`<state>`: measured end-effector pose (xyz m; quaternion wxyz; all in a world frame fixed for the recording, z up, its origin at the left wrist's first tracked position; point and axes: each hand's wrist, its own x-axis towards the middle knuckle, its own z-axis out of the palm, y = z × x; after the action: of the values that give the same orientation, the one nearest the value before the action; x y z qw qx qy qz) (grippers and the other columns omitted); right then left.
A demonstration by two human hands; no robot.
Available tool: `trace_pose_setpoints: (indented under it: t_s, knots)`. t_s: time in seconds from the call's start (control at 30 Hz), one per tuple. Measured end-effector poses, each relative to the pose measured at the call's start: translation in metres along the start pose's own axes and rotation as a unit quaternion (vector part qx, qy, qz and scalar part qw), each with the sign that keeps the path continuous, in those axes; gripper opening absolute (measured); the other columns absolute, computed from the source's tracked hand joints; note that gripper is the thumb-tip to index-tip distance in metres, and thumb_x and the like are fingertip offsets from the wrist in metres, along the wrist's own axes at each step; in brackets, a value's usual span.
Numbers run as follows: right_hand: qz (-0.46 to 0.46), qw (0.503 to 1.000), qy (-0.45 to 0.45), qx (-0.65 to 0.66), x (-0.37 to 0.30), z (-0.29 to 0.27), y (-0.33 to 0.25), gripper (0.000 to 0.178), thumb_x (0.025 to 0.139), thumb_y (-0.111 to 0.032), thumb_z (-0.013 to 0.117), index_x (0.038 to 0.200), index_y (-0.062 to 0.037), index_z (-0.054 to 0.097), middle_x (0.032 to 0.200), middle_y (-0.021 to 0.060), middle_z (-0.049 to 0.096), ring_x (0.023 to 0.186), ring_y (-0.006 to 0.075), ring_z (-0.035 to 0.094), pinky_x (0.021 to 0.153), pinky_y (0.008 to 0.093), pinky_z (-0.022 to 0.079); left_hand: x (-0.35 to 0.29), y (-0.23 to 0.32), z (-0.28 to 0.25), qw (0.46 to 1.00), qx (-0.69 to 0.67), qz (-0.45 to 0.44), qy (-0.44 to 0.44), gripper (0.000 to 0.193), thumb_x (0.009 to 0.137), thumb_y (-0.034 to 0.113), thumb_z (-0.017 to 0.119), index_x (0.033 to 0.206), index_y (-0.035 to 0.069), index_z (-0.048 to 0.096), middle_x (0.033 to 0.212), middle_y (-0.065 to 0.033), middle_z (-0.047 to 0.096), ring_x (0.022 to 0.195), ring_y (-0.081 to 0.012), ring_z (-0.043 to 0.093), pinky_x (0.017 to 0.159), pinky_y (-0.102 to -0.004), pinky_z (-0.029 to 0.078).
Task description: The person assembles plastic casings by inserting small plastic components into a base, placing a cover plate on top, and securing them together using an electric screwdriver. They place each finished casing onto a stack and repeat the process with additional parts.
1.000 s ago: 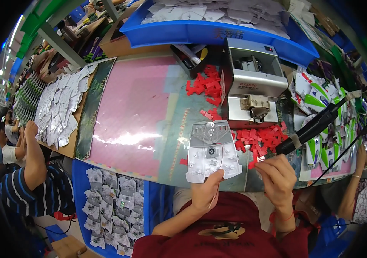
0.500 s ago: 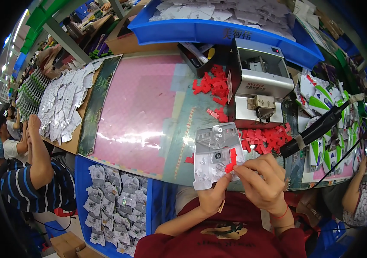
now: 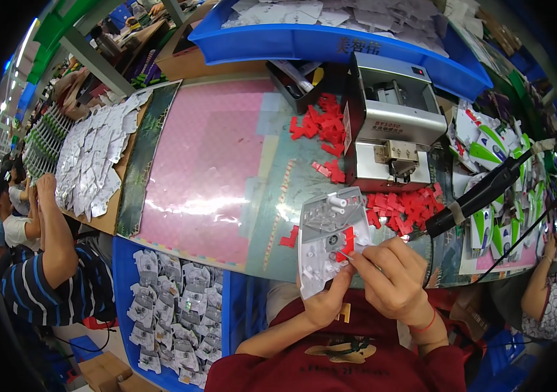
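A white and grey plastic housing half, its inside with posts and ribs turned up, is held tilted over the table's front edge. My left hand is closed on its lower edge, thumb on top. Inside the shell lies a red plastic piece, next to a small round dark part. My right hand is closed in a pinch at the red piece's lower end. Its fingertips partly cover that end, and a thin pale bit shows there, too small to name.
Loose red pieces lie before a silver bench machine. A blue tray of white parts stands behind. A black jointed arm and green-white housings are right. A blue bin of housings sits lower left; a co-worker is beyond.
The housing half has tilted and turned slightly in my left hand. The red piece sits lower against the shell, and my right fingertips have shifted slightly along it.
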<state>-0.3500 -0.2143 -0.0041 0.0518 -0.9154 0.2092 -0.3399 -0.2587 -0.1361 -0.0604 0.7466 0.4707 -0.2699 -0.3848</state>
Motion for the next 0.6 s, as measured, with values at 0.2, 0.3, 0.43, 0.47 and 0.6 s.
trace_pose_setpoints:
  t_s: [0.2,0.3,0.43,0.47,0.6]
  knots:
    - [0.021,0.998,-0.022,0.052,0.005,0.002,-0.003,0.03,0.051,0.003,0.058,0.08,0.0017,0.061,0.071,0.0065,0.054,0.058,0.0203,0.049,0.046,0.0286,0.04,0.0,-0.004,-0.006,0.999,0.037,0.017,-0.006,0.018,0.076,-0.004,0.053,0.094,-0.003,0.054,0.084,-0.0061,0.059,0.076,-0.0122,0.057,0.064,-0.0241,0.046]
    - [0.028,0.997,-0.037,0.066,0.006,0.006,-0.005,0.028,0.052,0.002,0.058,0.079,0.0007,0.061,0.07,0.0052,0.053,0.057,0.0192,0.049,0.045,0.0282,0.039,0.001,-0.001,-0.007,0.995,-0.089,-0.041,0.025,0.018,0.077,-0.004,0.053,0.095,-0.003,0.054,0.085,-0.0058,0.058,0.076,-0.0121,0.056,0.064,-0.0235,0.045]
    - [0.021,0.997,-0.043,0.067,0.006,0.012,-0.012,0.024,0.053,-0.001,0.06,0.077,-0.0019,0.061,0.068,0.0026,0.051,0.057,0.0175,0.048,0.044,0.0267,0.038,0.001,-0.014,-0.032,0.999,-0.029,-0.003,0.039,0.023,0.077,-0.003,0.053,0.1,-0.003,0.05,0.09,-0.007,0.056,0.077,-0.0142,0.054,0.065,-0.0248,0.044]
    - [0.021,0.995,-0.054,0.076,0.006,0.015,-0.014,0.023,0.054,-0.003,0.061,0.077,-0.0027,0.06,0.068,0.0018,0.049,0.057,0.017,0.048,0.044,0.0262,0.038,0.0,-0.014,-0.036,0.999,-0.02,-0.009,0.05,0.023,0.077,-0.003,0.054,0.1,-0.003,0.05,0.09,-0.0071,0.056,0.077,-0.0142,0.054,0.065,-0.025,0.044]
    - [0.024,0.984,-0.102,0.144,-0.001,0.028,-0.025,0.024,0.057,-0.006,0.062,0.081,-0.004,0.058,0.07,0.0013,0.048,0.062,0.0166,0.05,0.047,0.0261,0.042,-0.002,-0.002,-0.065,0.997,0.069,0.009,0.032,0.032,0.073,-0.002,0.057,0.103,-0.004,0.048,0.09,-0.0077,0.055,0.08,-0.014,0.053,0.069,-0.0257,0.044]
